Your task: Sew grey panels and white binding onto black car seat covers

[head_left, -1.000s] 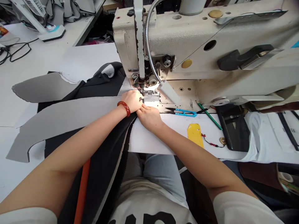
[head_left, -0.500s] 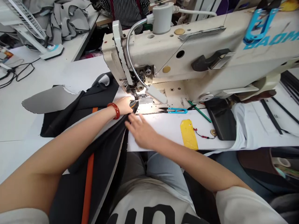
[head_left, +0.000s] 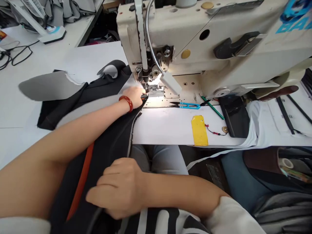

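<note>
A cream industrial sewing machine stands on the white table. Black fabric with an orange stripe runs from my lap up to the lit needle area. My left hand, with a red bangle on the wrist, is closed on the fabric's edge right at the presser foot. My right hand is down at my lap, its fingers curled over the black fabric near its edge. Grey fabric pieces lie under and beside the black cloth at the left.
Blue thread snips, a green pencil, a yellow tag and a black tray lie right of the needle. A fan base and cables sit at the far left. White cloth hangs at the right.
My right hand has pulled back from beside the needle down to my lap and taken the fabric there. The left hand stays at the presser foot. The grey piece is now covered.
</note>
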Motion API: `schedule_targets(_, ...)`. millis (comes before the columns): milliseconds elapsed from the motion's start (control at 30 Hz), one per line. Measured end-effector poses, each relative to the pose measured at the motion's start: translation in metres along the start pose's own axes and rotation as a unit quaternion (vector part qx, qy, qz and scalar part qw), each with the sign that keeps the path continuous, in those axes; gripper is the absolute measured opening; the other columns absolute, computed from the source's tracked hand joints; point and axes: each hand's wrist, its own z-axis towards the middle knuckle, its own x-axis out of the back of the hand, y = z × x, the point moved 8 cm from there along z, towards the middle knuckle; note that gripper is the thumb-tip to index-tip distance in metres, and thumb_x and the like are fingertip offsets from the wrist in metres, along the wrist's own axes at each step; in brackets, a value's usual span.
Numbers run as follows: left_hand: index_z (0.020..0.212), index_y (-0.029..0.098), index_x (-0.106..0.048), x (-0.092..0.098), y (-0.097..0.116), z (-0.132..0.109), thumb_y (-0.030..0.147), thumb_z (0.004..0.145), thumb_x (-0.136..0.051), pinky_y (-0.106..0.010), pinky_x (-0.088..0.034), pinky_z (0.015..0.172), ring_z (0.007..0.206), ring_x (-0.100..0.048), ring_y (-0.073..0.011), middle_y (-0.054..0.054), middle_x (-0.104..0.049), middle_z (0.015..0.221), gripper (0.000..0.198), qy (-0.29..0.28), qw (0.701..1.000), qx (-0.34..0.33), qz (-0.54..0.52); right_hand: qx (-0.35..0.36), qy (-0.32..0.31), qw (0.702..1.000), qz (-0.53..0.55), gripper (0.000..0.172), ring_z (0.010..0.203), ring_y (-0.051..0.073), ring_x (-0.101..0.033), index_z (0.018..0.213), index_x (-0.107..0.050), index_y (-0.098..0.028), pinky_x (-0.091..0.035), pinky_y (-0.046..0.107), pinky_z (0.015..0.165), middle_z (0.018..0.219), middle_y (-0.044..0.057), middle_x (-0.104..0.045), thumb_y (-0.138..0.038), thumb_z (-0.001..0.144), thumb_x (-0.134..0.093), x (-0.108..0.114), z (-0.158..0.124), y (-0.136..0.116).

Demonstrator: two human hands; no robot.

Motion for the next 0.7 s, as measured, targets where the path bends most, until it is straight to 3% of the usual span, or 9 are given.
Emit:
schedule_targets(100, 0.093, 0.021, -0.070, -0.002, 0.003, -0.009, 0.018, 0.088, -0.042, -0.039, -0.042, 0.083, 0.098, -0.061, -0.0269, -0.009, -0.066, 0.102, 0.029, 0.016, 0.998, -0.055, 0.034, -0.091, 0.020, 0.993, 0.077, 0.020, 0.067, 0.012, -0.067, 0.090, -0.061, -0.021, -0.050, 0.026, 0.064, 0.073, 0.000, -0.071, -0.018, 0.082, -0.042, 0.015, -0.053, 0.006)
schedule_targets(167, 0.099, 0.021, -0.070, -0.005, 0.007, -0.019, 0.014, 0.089, -0.036, -0.040, -0.039, 0.089, 0.098, -0.061, -0.0259, -0.010, -0.065, 0.102, 0.036, 0.028, 0.996, -0.075, 0.045, -0.183, 0.029, 0.976, 0.118, 0.019, 0.074, 0.012, -0.070, 0.089, -0.059, -0.021, -0.054, 0.027, 0.079, 0.077, 0.002, -0.074, -0.014, 0.082, -0.044, 0.013, -0.092, 0.021)
schedule_targets(233, 0.105, 0.019, -0.069, -0.005, 0.008, -0.027, 0.014, 0.086, -0.038, -0.042, -0.039, 0.089, 0.098, -0.061, -0.0266, -0.012, -0.066, 0.101, 0.037, 0.043, 0.996, -0.068, 0.044, -0.227, 0.037, 0.962, 0.145, 0.016, 0.081, 0.012, -0.072, 0.089, -0.059, -0.021, -0.052, 0.031, 0.094, 0.083, 0.003, -0.076, -0.013, 0.082, -0.047, 0.006, -0.114, 0.031)
schedule_targets(333, 0.111, 0.018, -0.068, -0.005, 0.007, -0.032, 0.016, 0.084, -0.045, -0.041, -0.040, 0.091, 0.103, -0.060, -0.0276, -0.012, -0.066, 0.108, 0.036, 0.053, 0.997, -0.048, 0.009, -0.226, 0.025, 0.961, 0.157, 0.016, 0.088, 0.012, -0.073, 0.089, -0.061, -0.021, -0.049, 0.033, 0.100, 0.087, 0.003, -0.077, -0.013, 0.081, -0.049, -0.008, -0.114, 0.036)
schedule_targets(467, 0.103, 0.018, -0.069, -0.004, 0.012, -0.031, 0.010, 0.084, -0.043, -0.038, -0.039, 0.095, 0.106, -0.057, -0.0245, -0.010, -0.066, 0.117, 0.034, 0.048, 0.998, -0.027, -0.009, -0.218, -0.023, 0.966, 0.135, 0.017, 0.092, 0.012, -0.072, 0.087, -0.064, -0.022, -0.047, 0.031, 0.104, 0.092, 0.002, -0.077, -0.012, 0.078, -0.054, -0.027, -0.101, 0.042)
schedule_targets(600, 0.093, 0.016, -0.067, -0.003, 0.023, -0.030, 0.008, 0.089, -0.036, -0.035, -0.039, 0.092, 0.098, -0.054, -0.0214, -0.011, -0.067, 0.109, 0.033, 0.020, 0.999, -0.038, 0.015, -0.209, -0.025, 0.971, 0.113, 0.014, 0.089, 0.012, -0.072, 0.087, -0.065, -0.022, -0.047, 0.029, 0.103, 0.088, 0.001, -0.077, -0.014, 0.078, -0.058, -0.034, -0.100, 0.045)
schedule_targets(700, 0.092, 0.015, -0.068, 0.001, 0.022, -0.026, 0.010, 0.089, -0.038, -0.036, -0.040, 0.087, 0.093, -0.055, -0.0219, -0.011, -0.068, 0.103, 0.031, 0.014, 1.000, -0.010, 0.002, -0.216, -0.050, 0.970, 0.096, 0.010, 0.089, 0.011, -0.071, 0.088, -0.065, -0.023, -0.047, 0.028, 0.102, 0.089, 0.000, -0.077, -0.018, 0.080, -0.060, -0.041, -0.097, 0.046)
